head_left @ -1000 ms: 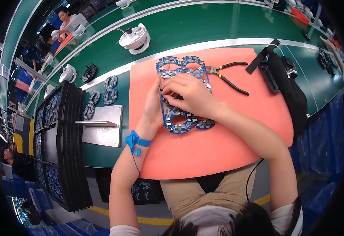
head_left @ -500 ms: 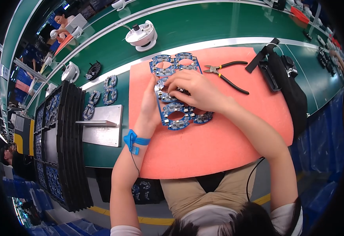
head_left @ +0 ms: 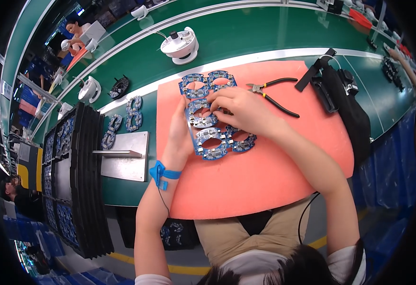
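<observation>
A blue circuit board panel (head_left: pixel 199 124), made of several joined ring-shaped boards, lies on the pink foam mat (head_left: pixel 255 185). My left hand (head_left: pixel 181 124) grips the panel along its left edge, with the thumb side against the rim. Over the panel's middle right is my right hand (head_left: pixel 240 108), its fingers bent and pinched on the middle row of boards. Part of that row is hidden beneath it. Diagonal cutters (head_left: pixel 280 105) with black handles lie on the mat just beyond my right hand, jaws spread. A blue wrist strap (head_left: pixel 164 173) with a cord is round my left wrist.
Left of the mat are a metal plate (head_left: pixel 122 166) with a handle, two separate boards (head_left: pixel 134 114) and a stack of black trays (head_left: pixel 82 180). A white device (head_left: pixel 179 47) sits on the green line beyond. A black pouch (head_left: pixel 343 109) lies at right.
The fingers of my right hand have shifted slightly, uncovering more of the middle board. The white device beyond the mat appears a little further right. My left hand keeps its hold on the panel.
</observation>
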Motion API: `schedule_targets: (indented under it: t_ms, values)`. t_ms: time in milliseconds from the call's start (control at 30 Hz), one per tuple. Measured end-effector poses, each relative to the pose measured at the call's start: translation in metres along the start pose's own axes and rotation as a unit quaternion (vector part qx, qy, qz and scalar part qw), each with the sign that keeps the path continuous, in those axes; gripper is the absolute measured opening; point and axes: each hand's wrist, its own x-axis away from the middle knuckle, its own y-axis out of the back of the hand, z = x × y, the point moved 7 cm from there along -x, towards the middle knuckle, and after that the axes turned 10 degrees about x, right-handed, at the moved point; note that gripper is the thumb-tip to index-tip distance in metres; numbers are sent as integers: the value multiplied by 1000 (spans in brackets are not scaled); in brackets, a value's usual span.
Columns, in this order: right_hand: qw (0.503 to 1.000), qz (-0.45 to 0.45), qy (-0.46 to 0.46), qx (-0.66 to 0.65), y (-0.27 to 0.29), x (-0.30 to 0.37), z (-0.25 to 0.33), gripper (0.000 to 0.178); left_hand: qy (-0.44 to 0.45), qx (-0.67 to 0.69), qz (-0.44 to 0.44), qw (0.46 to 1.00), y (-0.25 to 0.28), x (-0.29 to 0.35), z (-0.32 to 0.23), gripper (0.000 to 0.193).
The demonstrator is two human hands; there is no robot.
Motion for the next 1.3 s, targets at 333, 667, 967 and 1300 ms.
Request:
schedule_targets:
  t_ms: [333,667,967,1300]
  values:
    - [998,4,24,-57,7,2,-17,14,-63,-141,-106,982,20,5,-15,46]
    - [985,52,-65,-149,12,0,-25,19,-59,-153,-108,981,13,5,-12,45]
    - [994,87,-51,30,21,7,-53,16,-20,-117,-128,985,4,1,-6,50]
    - [990,118,-74,-12,15,9,-53,13,-28,-141,-91,985,-6,1,-3,53]
